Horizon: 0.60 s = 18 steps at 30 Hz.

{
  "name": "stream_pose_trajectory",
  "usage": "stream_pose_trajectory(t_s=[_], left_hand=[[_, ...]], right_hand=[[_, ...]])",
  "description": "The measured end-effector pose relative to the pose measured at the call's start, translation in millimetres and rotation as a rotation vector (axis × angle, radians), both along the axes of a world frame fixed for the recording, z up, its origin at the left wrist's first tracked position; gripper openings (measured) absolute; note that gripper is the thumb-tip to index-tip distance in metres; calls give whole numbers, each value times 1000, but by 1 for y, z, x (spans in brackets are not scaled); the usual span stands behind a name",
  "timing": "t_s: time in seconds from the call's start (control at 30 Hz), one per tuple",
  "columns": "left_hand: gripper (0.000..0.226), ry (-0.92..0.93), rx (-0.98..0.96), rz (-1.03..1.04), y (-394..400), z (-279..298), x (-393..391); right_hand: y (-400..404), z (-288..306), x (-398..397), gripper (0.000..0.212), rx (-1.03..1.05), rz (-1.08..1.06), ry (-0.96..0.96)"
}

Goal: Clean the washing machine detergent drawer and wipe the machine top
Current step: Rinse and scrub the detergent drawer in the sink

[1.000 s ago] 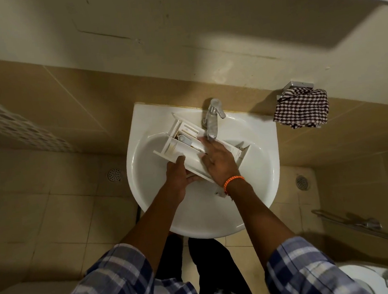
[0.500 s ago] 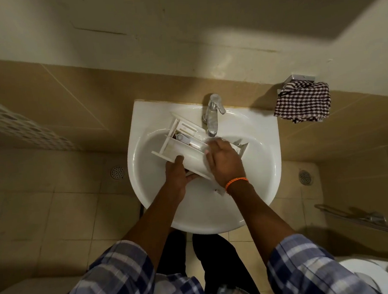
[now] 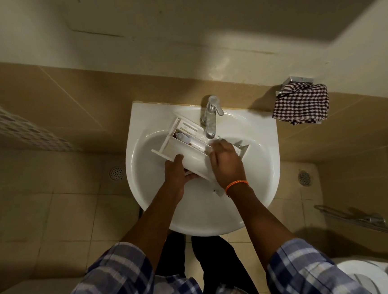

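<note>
Progress looks to be at the middle of the first half of the job, as far as I can judge: the detergent drawer (image 3: 188,150) is out of its machine and held slantwise over the bowl of the white sink (image 3: 262,164), its far end tipped up toward the tap (image 3: 210,119); brownish grime shows in the compartment nearest the tap, so the scrubbing seems unfinished; no washing machine is in sight, so wiping its top is presumably all to come. The left hand (image 3: 175,174) grips the drawer's near long side from below, thumb on the pale outer wall and fingers curled beneath; the right hand (image 3: 226,161) lies over the drawer's right-hand part with fingers bent down onto it, reaching to just below the tap's spout; whether it pinches something or only presses and rubs, I cannot tell; whether water runs is likewise unclear. A checked cloth (image 3: 300,104) hangs on the wall, well apart to the right.
</note>
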<state>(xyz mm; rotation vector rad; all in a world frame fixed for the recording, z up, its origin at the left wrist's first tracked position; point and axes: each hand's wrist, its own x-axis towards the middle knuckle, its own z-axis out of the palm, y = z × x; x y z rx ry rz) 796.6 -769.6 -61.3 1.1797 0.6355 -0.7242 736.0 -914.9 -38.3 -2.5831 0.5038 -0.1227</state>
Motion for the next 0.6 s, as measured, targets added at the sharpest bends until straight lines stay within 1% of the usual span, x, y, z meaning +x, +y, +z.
stream_pose_trajectory(t_s=[0.07, 0.2, 0.27, 0.33, 0.4, 0.47, 0.53, 0.6], left_hand=[[37, -23, 51, -53, -7, 4, 4], [29, -33, 124, -127, -22, 13, 18], [31, -23, 140, -144, -23, 14, 26], [32, -23, 136, -156, -24, 15, 29], [32, -33, 130, -158, -22, 17, 28], [37, -45, 125, -161, -22, 17, 27], [42, -53, 121, -160, -20, 16, 26], [45, -61, 106, -164, -19, 16, 26]], right_hand=[[-2, 1, -4, 29, -13, -119, -7], [4, 3, -11, 40, -61, -199, -76], [7, 4, -14, 38, -89, -167, -133], [11, 2, -14, 42, -86, -63, -122], [17, 2, -7, 53, -34, -11, -47], [24, 5, 4, 69, 57, -3, 40], [32, 7, 14, 84, 180, 14, 73], [32, 8, 19, 92, 301, 38, 75]])
